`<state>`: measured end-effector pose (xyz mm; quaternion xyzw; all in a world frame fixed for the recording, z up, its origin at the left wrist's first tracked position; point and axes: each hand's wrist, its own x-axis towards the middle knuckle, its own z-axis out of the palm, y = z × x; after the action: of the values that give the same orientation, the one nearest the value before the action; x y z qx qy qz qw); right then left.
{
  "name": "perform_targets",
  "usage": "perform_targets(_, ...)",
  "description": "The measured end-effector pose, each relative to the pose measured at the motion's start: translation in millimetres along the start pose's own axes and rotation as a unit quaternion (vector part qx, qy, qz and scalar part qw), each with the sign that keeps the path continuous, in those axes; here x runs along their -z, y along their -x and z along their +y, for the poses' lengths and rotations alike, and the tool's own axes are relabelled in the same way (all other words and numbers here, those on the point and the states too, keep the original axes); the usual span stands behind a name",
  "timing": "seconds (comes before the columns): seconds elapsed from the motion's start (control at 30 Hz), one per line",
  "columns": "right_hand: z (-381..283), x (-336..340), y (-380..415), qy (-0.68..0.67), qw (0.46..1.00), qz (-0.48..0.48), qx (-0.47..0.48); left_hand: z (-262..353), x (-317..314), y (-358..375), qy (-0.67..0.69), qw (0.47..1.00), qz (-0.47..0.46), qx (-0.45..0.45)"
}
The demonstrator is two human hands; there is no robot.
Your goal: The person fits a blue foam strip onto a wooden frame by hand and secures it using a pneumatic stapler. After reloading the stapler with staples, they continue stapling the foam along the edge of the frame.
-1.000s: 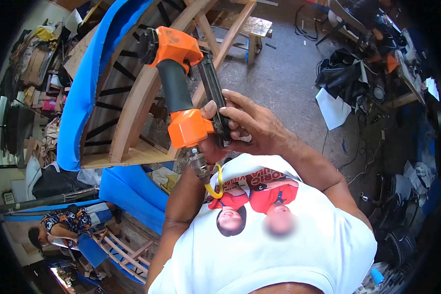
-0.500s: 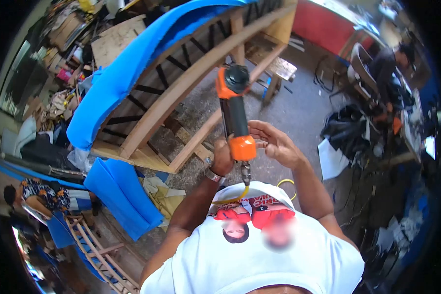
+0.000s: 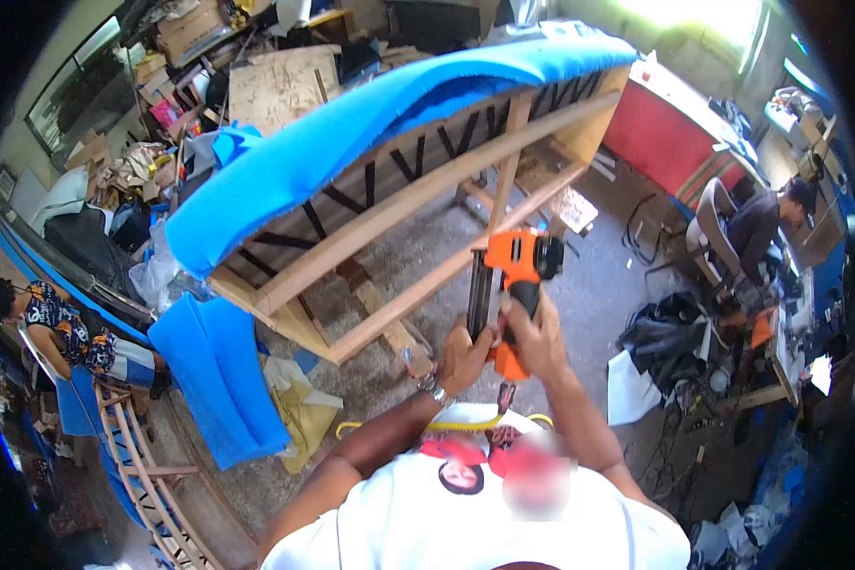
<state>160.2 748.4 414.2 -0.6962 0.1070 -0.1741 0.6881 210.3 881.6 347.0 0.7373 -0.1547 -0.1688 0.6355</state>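
Note:
An orange and black pneumatic staple gun (image 3: 517, 253) is held up in front of my chest, its head pointing away from me. My right hand (image 3: 539, 344) wraps round its black grip. Closed at the lower end of the long dark magazine, my left hand (image 3: 465, 359) steadies the tool from the other side. A yellow air hose (image 3: 489, 423) joins a metal fitting at the tool's base. Beyond the gun stands a curved wooden sofa frame (image 3: 427, 204) with black webbing straps and blue foam (image 3: 351, 152) along its top. The gun is apart from the frame's lower rail.
Folded blue foam (image 3: 220, 380) lies at the left, beside yellowish cloth (image 3: 304, 404). One person (image 3: 62, 328) is at the far left near a slatted wooden frame (image 3: 147, 470); another person (image 3: 765, 228) sits at the right. Black material (image 3: 670, 332) and a white sheet (image 3: 634, 388) lie on the floor.
My right hand, open beside the tool before, has closed on its grip. The staple gun has turned and shifted right, and my left hand grips its magazine. My view has tilted up.

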Motion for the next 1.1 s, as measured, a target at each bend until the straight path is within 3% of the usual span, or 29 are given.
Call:
perform_targets(0.03,4.1,-2.3,2.7,0.073,0.997,0.020,0.033,-8.3,0.1,-5.8,0.009,1.000,0.007,-0.026)
perform_targets(0.1,-12.6,-13.1,6.7,0.061,0.997,0.030,0.027,-34.0,-2.3,-20.0,0.023,0.997,0.019,-0.067)
perform_targets(0.13,-13.1,-10.8,5.8,0.067,0.997,0.021,0.023,-16.5,-0.2,-17.5,0.047,0.998,0.010,-0.030)
perform_targets(0.2,-9.7,-6.4,8.0,0.101,0.995,0.019,0.002,-11.0,3.6,-18.5,-0.007,0.998,0.000,-0.058)
perform_targets(0.27,-10.7,-3.4,15.9,0.040,0.999,-0.003,0.010,-7.7,11.8,-25.5,-0.084,0.987,-0.016,-0.136)
perform_targets(0.3,-11.0,0.1,19.0,0.013,1.000,-0.015,0.011,-11.0,13.0,-30.2,-0.078,0.989,-0.016,-0.123)
perform_targets(0.33,-10.5,3.8,19.3,-0.099,0.993,-0.051,-0.030,-5.3,14.2,-32.2,-0.071,0.991,-0.018,-0.108)
perform_targets(0.4,1.3,12.7,21.7,-0.186,0.982,-0.034,-0.029,6.8,16.8,-31.1,-0.034,0.995,-0.050,-0.075)
perform_targets(0.5,13.6,22.8,28.6,-0.256,0.966,0.035,-0.018,49.2,19.9,-24.9,-0.122,0.968,-0.107,-0.189)
perform_targets(0.53,16.0,29.5,31.1,-0.273,0.961,0.050,-0.008,63.0,23.1,-27.0,-0.229,0.940,-0.116,-0.226)
perform_targets(0.63,25.9,52.0,36.6,-0.288,0.955,0.071,0.004,113.8,60.6,-49.0,-0.290,0.831,-0.140,-0.453)
perform_targets(0.7,41.6,71.6,38.6,-0.292,0.954,0.065,0.007,178.2,98.4,-52.3,-0.305,0.837,-0.107,-0.441)
perform_targets(0.73,56.3,79.0,39.4,-0.273,0.959,0.070,0.005,210.2,125.6,-56.6,-0.328,0.812,-0.077,-0.476)
perform_targets(0.77,66.1,85.3,41.6,-0.235,0.970,0.059,-0.036,250.8,165.2,-62.0,-0.297,0.873,-0.007,-0.387)
perform_targets(0.8,65.5,82.8,41.4,-0.232,0.970,0.061,-0.038,274.1,193.7,-73.1,-0.435,0.808,0.033,-0.396)
perform_targets(0.83,65.3,79.8,39.9,-0.227,0.971,0.061,-0.034,298.2,209.9,-74.9,-0.490,0.821,0.071,-0.285)
perform_targets(0.9,73.3,73.3,38.2,-0.229,0.971,0.054,-0.045,310.0,260.2,-110.3,-0.365,0.897,0.036,-0.245)
perform_targets(1.0,75.3,48.7,38.8,-0.225,0.971,0.042,-0.065,320.3,326.9,-150.0,-0.421,0.900,-0.001,-0.114)
perform_targets(1.1,88.7,23.6,32.0,-0.162,0.984,0.015,-0.078,298.8,371.7,-168.5,-0.478,0.874,-0.029,-0.090)
